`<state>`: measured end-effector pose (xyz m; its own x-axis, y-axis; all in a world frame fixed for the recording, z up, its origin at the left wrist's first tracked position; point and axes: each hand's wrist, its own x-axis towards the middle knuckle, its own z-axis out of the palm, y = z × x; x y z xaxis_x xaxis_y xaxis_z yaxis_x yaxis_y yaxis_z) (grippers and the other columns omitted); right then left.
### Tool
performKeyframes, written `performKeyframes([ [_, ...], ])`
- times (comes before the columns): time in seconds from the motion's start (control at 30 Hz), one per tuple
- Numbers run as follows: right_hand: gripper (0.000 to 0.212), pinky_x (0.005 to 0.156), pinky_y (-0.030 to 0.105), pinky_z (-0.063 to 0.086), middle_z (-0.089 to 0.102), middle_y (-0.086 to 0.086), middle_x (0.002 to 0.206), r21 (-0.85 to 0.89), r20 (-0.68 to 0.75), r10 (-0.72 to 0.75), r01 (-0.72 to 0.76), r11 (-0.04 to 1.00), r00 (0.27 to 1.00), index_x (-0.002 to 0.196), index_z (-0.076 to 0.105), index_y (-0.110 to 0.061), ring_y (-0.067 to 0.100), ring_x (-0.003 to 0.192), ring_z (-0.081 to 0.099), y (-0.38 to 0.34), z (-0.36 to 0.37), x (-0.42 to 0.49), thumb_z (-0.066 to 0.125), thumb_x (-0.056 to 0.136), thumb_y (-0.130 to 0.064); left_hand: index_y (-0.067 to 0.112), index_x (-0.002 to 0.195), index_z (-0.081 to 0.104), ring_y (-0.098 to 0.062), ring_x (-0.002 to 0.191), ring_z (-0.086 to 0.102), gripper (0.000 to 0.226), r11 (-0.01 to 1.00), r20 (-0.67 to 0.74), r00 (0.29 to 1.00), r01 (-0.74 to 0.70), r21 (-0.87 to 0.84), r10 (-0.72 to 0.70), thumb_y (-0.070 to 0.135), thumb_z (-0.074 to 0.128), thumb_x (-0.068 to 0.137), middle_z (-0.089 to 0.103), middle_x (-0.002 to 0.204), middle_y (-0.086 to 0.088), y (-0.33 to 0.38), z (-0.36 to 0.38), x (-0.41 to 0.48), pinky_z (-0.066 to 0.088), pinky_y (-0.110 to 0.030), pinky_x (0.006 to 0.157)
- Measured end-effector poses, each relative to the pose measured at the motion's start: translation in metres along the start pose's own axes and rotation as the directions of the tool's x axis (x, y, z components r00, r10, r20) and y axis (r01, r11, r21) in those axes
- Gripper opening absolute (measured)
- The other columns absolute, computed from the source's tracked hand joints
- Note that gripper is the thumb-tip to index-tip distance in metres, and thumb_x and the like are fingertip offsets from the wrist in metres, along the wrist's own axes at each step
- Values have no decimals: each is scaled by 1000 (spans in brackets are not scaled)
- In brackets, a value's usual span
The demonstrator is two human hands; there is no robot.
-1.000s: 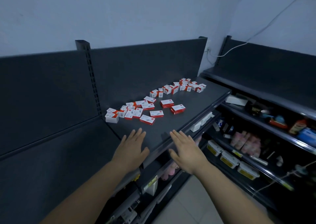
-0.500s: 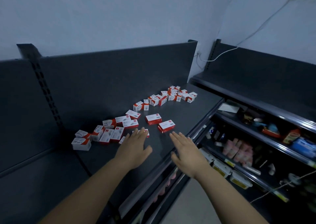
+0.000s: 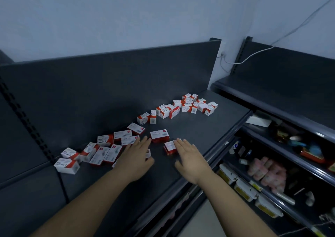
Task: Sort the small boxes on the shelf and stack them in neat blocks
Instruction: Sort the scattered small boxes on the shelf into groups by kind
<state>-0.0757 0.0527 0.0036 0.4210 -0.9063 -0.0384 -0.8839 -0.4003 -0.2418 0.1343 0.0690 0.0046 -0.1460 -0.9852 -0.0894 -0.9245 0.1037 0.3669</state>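
Several small red-and-white boxes lie scattered in a curved line along the dark grey shelf [image 3: 199, 133]. A near cluster of boxes [image 3: 103, 151] sits at the left and a far cluster [image 3: 188, 104] at the back right. Two boxes lie apart in the middle: one [image 3: 159, 136] ahead of my fingers, another [image 3: 170, 147] under my right fingertips. My left hand [image 3: 136, 157] is flat with straight fingers, over a partly hidden box [image 3: 147, 153]. My right hand [image 3: 190, 157] is flat too, its fingertips touching the box edge. Neither hand holds anything.
A dark back panel [image 3: 108, 84] rises behind the boxes. Lower shelves [image 3: 272, 173] at the right hold assorted goods, pink packets and yellow-labelled packs. A second shelf unit [image 3: 290, 91] stands at the right with a white cable [image 3: 253, 55] on the wall.
Both hands have reached forward over the shelf edge to the nearest boxes. The view has come closer to the shelf and shifted.
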Motion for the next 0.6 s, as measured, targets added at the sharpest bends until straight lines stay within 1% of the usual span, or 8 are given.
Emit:
performKeyframes([
  [0.13,69,123,35,1,5,-3,165,-14,20,-91,91,996,996,157,6,-19,16,151,2,19,6,27,42,99,-29,22,156,6,-13,150,-1,70,997,-33,999,35,-62,-37,35,44,98,1,164,4,9,9,23,3,-36,123],
  [0.33,68,122,36,4,6,-5,164,-6,81,-184,185,983,980,157,9,-22,16,151,3,58,12,64,43,100,-34,23,156,6,-13,150,-1,76,991,-78,991,99,-85,-106,33,51,95,1,164,4,23,14,62,2,-33,121],
  [0.47,68,122,36,4,7,-5,164,17,129,-249,248,969,960,157,9,-24,16,151,5,78,18,75,45,100,-36,22,156,6,-14,150,-2,78,986,-53,986,154,-65,-157,31,51,94,-1,164,4,28,18,84,0,-32,120],
  [0.53,68,122,36,4,9,-5,164,13,123,-293,294,956,948,156,11,-25,15,151,6,84,20,78,45,99,-37,21,156,5,-14,150,-3,79,983,-33,984,172,-62,-174,26,53,94,-1,164,4,28,20,94,2,-33,121],
  [0.6,68,122,35,3,11,-4,163,5,115,-345,347,938,931,156,12,-25,15,150,9,88,20,81,45,98,-38,20,156,7,-15,150,-2,79,978,-21,983,182,-107,-185,18,53,93,0,164,2,29,22,101,5,-33,121],
])
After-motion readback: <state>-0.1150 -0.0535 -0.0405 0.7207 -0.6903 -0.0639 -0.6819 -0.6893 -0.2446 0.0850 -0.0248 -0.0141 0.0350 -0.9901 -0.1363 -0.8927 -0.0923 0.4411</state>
